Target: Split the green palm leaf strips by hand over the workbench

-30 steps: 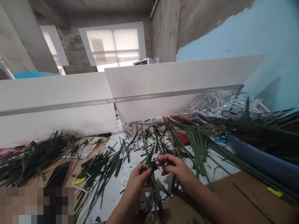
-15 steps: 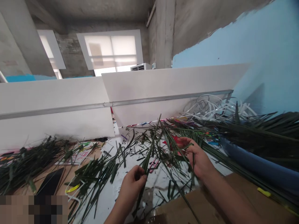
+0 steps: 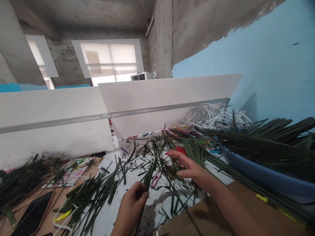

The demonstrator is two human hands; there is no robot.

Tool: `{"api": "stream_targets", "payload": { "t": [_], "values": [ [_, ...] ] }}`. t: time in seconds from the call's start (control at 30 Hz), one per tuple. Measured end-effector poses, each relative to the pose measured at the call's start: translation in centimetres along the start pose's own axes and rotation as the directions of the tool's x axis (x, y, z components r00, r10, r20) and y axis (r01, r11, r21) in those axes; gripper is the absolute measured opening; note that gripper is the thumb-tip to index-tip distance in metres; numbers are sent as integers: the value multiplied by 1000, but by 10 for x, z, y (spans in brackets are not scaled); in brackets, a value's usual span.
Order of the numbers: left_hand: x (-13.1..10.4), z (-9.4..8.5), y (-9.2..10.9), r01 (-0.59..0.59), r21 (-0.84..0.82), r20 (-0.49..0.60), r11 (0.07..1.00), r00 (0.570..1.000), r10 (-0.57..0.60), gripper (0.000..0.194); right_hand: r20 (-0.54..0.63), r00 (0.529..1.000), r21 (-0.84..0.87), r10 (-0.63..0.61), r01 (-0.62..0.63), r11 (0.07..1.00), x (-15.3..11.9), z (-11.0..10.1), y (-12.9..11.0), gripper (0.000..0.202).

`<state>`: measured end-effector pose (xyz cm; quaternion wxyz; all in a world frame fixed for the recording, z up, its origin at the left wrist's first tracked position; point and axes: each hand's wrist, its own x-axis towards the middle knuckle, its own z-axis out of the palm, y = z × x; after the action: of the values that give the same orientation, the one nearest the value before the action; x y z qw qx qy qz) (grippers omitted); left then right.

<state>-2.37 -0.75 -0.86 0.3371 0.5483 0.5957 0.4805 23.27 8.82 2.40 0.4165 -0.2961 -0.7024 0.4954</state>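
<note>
My left hand (image 3: 134,203) is closed around a long green leaf strip (image 3: 149,175), which slants up and away from the fingers over the white tabletop (image 3: 118,193). To its right, my right hand (image 3: 190,168) has its fingers spread, with nothing visible between them. It hovers over a loose pile of cut green leaves (image 3: 169,167). Just beyond its fingertips lies a red item (image 3: 181,150), partly covered. Between the two hands a pink tool (image 3: 156,179) rests on the table.
A blue basin (image 3: 268,175) heaped with dark leaves stands at the right. White strapping (image 3: 214,116) is coiled at the back. At the left are a phone (image 3: 33,214), a white cable, and more leaf piles (image 3: 27,177). Cardboard (image 3: 209,214) covers the near right.
My right hand has moved left and its fingers have opened out. My left hand keeps its hold on the leaf strip. The whole view has shifted a little.
</note>
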Motion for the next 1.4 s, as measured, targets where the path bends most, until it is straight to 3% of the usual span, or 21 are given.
{"api": "stream_targets", "payload": {
  "t": [0.1, 0.23, 0.43, 0.57, 0.77, 1.0, 1.17, 1.3, 1.4],
  "values": [
    [-3, 4, 3, -9, 69, 55, 998, 998, 5, 18, -147, 986, 140, 84, -63, 988, 5, 15, 7, 52],
    [-7, 9, 7, -54, 222, 175, 974, 984, 15, 14, -269, 946, 275, 179, -102, 956, 11, 23, 15, 50],
    [-9, 9, 9, -93, 297, 233, 950, 972, 22, 11, -235, 951, 326, 201, -117, 938, 10, 21, 15, 41],
    [-8, 8, 7, -146, 334, 218, 931, 973, 75, 11, -240, 948, 325, 208, -124, 937, 9, 26, 13, 40],
    [-9, 11, 2, -175, 231, 160, 957, 977, 140, 18, -201, 960, 317, 193, -123, 940, 4, 42, 12, 36],
    [-5, 18, -9, -94, 116, 92, 989, 992, 84, 16, -282, 934, 345, 219, -115, 932, 4, 54, 7, 42],
    [-2, 17, -5, -14, 2, 24, 1000, 1000, 14, 18, -336, 907, 351, 255, -131, 927, 11, 65, 2, 37],
    [-3, 14, -1, 12, -42, -12, 999, 1000, -13, 19, -267, 935, 258, 234, -164, 952, 17, 69, -6, 31],
    [-1, 11, -1, 5, -54, -29, 999, 1000, -6, 19, -220, 952, 62, 211, -202, 977, 24, 66, -9, 23]
  ]
}}
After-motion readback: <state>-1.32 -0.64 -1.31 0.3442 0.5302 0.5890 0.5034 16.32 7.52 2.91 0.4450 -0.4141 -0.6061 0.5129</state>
